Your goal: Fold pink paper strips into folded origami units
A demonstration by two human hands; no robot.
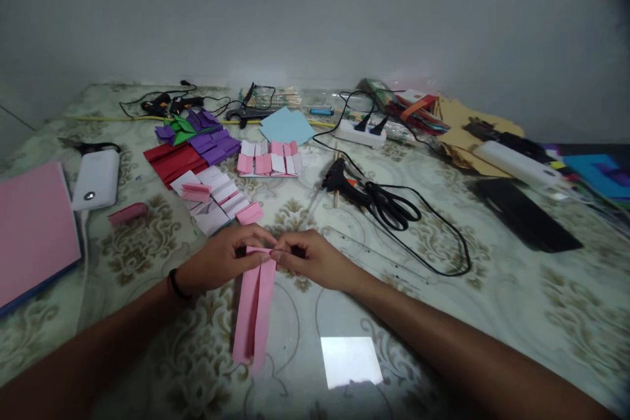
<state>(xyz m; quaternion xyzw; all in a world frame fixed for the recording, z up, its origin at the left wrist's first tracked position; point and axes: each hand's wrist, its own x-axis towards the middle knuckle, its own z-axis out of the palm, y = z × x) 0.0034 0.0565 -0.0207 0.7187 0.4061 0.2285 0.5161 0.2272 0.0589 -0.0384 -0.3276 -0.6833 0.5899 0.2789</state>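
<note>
With our left hand and right hand we pinch the upper end of a folded pink strip between thumbs and fingers, its length running toward us over the tabletop, well in from the far edge; we cannot tell whether its lower end touches down. Just beyond our left hand lie white folds, and beyond our right a glue gun beside its coiled cord. Near the far edge we have a power strip, and toward the left edge a power bank and pink paper
</note>
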